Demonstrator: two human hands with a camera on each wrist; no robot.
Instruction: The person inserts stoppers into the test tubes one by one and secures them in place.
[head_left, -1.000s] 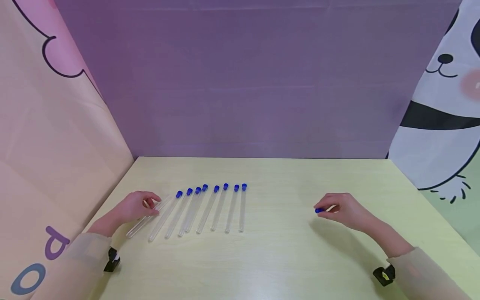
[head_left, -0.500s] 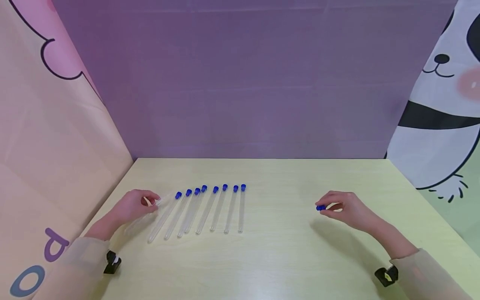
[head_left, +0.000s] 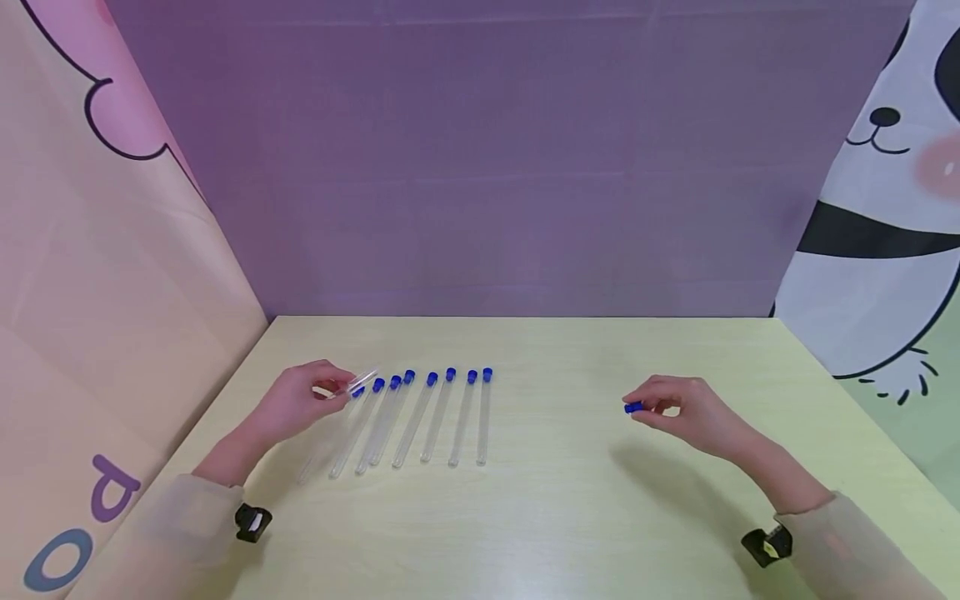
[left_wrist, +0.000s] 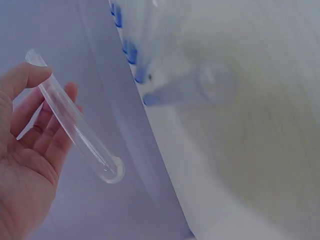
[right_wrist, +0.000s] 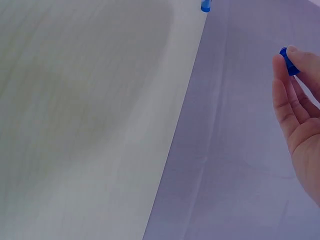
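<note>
My left hand pinches a clear, uncapped test tube near its open end, between thumb and fingers. In the left wrist view the rounded bottom of this tube points down and right, away from the palm. At the right of the table, my right hand holds a small blue cap between thumb and fingertips, raised above the surface. Several capped test tubes lie side by side on the table, their blue ends toward the back. The left hand is above the leftmost of them and partly covers it.
The pale wooden table meets a purple backdrop at its back edge. A printed cloth hangs along the left side. A panda-printed cloth stands at the right.
My left hand has lifted the uncapped test tube off the table and carried it right, over the leftmost capped tube. The right hand has risen slightly with the cap.
</note>
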